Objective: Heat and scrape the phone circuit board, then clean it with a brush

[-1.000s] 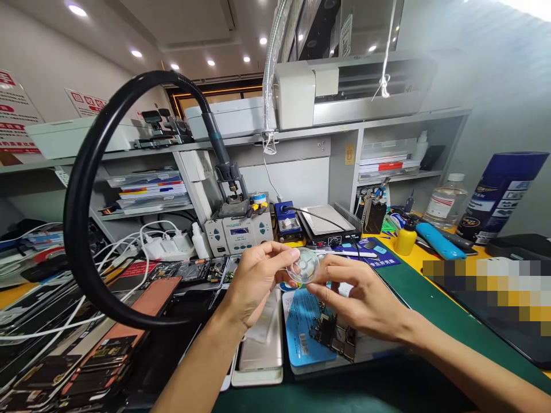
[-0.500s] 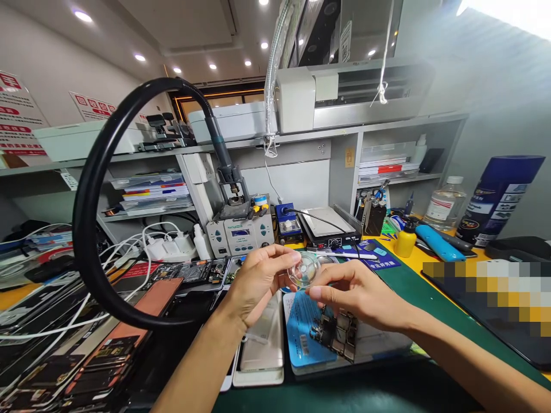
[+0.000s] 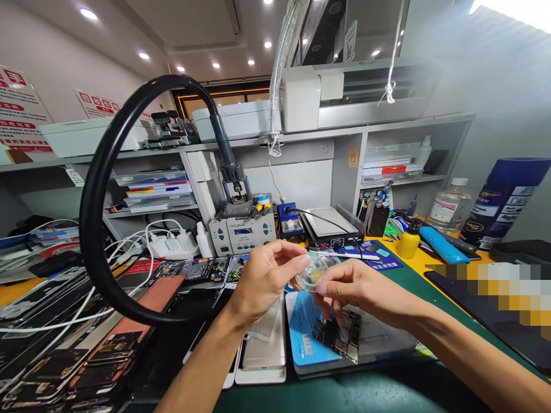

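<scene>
A small clear round plastic spool point(image 3: 311, 276) is up in front of me, its face tilted toward the camera. My left hand point(image 3: 269, 278) pinches its left side between thumb and fingers. At its lower right edge, my right hand point(image 3: 364, 287) closes thumb and fingertips on the rim. Any fine thread or wire on it is too small to make out. Beneath the hands lies a circuit board point(image 3: 340, 335), resting on a blue and grey flat box point(image 3: 303, 321). Left of that box is a gold phone back point(image 3: 264, 344).
A black flexible hose point(image 3: 86, 212) arcs over the left side, above several opened phones point(image 3: 107, 344) and white cables. Behind stand a grey rework station point(image 3: 243, 234) and a heating plate point(image 3: 329, 222). Right are a yellow bottle point(image 3: 408, 244), a spray can point(image 3: 501, 201) and a black tablet-like panel point(image 3: 482, 310).
The view has shifted slightly. Both hands still hold the clear spool, which has turned a little, and the right fingers below it have curled differently.
</scene>
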{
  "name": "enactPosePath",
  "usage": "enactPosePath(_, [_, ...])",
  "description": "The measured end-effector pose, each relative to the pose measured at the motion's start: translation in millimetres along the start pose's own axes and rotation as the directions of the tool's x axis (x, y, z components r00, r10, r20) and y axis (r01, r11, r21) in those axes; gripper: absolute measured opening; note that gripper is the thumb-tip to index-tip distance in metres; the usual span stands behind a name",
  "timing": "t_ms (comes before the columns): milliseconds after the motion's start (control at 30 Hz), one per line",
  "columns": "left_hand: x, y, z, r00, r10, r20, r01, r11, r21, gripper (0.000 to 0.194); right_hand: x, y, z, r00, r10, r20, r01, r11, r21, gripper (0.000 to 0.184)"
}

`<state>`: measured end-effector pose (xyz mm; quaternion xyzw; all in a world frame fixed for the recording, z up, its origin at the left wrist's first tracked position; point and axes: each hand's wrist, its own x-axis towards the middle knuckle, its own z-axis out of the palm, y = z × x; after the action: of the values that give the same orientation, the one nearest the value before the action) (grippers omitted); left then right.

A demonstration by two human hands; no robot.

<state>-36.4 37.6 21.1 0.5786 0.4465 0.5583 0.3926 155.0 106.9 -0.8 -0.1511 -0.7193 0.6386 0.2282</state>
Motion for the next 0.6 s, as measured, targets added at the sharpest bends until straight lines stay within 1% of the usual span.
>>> enactPosePath(133, [0.4,-2.1,-1.6,1.0,0.005,0.004,-0.005,0.997,0.072,0.014,1.0,3.1,-2.2,0.999,0.028,0.025,-0.03,0.998,0.06,0.02])
enactPosePath(333, [3.0,-5.2,-5.1,0.999,-0.036,0.024,0.032,0.988,0.152,0.021,0.5,6.0,-5.3,0.996,0.053,0.076,-0.066,0.98,0.185,0.018])
enactPosePath(433, [4.2,-6.9,-5.8,0.999,-0.039,0.036,0.032,0.983,0.183,0.023,0.9,5.0,-5.0,0.992,0.074,0.103,-0.096,0.969,0.228,0.019])
enactPosePath(600, [3.7,-6.5,-5.0,0.999,-0.019,0.036,0.009,0.969,0.246,0.024,2.3,5.0,-7.3,0.99,0.104,0.093,-0.127,0.947,0.296,0.014])
